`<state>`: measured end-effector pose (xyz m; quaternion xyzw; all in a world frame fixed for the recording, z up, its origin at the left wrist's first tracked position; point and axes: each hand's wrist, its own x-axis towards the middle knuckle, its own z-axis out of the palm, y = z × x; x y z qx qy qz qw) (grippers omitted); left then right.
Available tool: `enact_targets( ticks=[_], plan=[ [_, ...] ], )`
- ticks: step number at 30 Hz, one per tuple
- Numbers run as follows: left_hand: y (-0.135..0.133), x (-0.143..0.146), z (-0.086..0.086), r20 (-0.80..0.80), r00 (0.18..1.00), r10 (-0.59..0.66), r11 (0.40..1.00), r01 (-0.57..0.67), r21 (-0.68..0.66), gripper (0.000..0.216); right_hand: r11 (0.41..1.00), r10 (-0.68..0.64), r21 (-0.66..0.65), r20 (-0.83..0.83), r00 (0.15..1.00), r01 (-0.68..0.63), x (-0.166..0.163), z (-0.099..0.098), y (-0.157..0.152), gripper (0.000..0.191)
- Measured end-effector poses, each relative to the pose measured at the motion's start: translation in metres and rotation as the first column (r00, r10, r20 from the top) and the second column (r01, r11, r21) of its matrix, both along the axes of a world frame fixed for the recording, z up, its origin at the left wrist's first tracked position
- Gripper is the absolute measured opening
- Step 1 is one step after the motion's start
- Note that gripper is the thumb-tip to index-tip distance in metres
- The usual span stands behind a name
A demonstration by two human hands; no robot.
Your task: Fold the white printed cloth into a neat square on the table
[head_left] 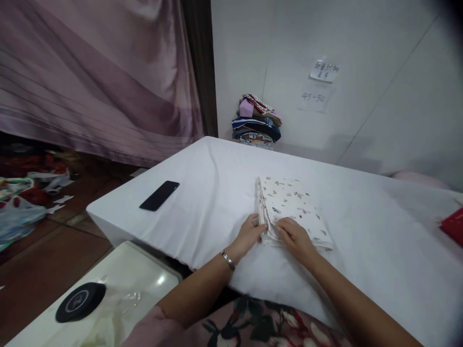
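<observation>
A folded white cloth with small grey and brown prints lies on the white-covered table in front of me. Its layers show as a stack along the left edge. My left hand grips the near left corner of the cloth, thumb and fingers closed on the layered edge. Just to its right, my right hand pinches the upper layer near the front edge and lifts it slightly. A metal bracelet circles my left wrist.
A black phone lies on the table's left part. Folded clothes are stacked beyond the far edge by the wall. A white surface with a black round object stands at lower left. Something red sits at the right edge.
</observation>
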<state>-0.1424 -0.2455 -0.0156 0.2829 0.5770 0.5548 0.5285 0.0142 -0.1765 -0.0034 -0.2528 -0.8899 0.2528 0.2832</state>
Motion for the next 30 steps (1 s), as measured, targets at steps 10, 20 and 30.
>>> enact_targets(
  ticks=[10,20,30],
  plan=[
    [0.002,0.000,-0.004,-0.005,1.000,0.004,1.000,-0.004,-0.009,0.047,0.998,0.046,0.031,0.070,0.996,-0.048,0.004,-0.012,0.002,0.025],
    [-0.002,0.000,0.001,-0.014,1.000,-0.025,1.000,0.026,0.018,0.049,0.991,0.098,-0.091,0.058,0.993,-0.093,0.006,-0.014,0.008,0.026],
    [-0.003,-0.003,-0.006,-0.013,0.998,-0.068,0.995,0.069,0.070,0.065,0.962,0.157,-0.225,0.008,0.988,-0.151,0.007,-0.007,0.012,0.022]
  ],
)
